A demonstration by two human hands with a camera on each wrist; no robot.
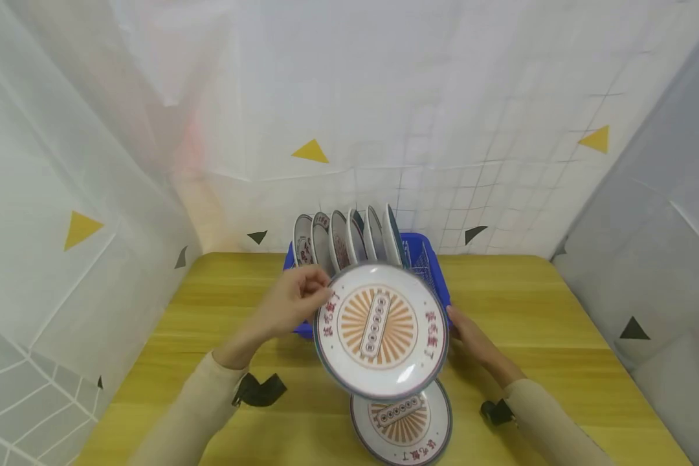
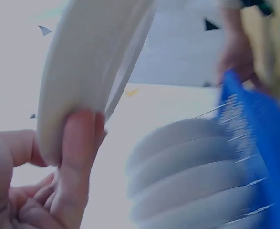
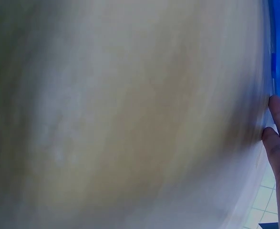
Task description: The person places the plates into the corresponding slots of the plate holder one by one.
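Observation:
A white plate (image 1: 349,336) with an orange sunburst and red characters is held up, tilted, in front of the blue basket (image 1: 437,275). My left hand (image 1: 294,301) pinches its left rim; in the left wrist view, the left hand (image 2: 70,171) has fingers on both faces of the plate (image 2: 82,62). My right hand (image 1: 472,336) holds the basket's right side near the front corner, as the left wrist view shows the right hand (image 2: 237,55) there too. Blurred, the plate (image 3: 130,109) fills most of the right wrist view, beside the right fingers (image 3: 275,148).
Several plates (image 1: 338,239) stand on edge in a row in the basket, towards its left and middle. A matching plate (image 1: 402,430) lies on the wooden table (image 1: 250,285) near the front, partly covered by the raised one. White sheeting (image 1: 355,84) closes off the back and sides.

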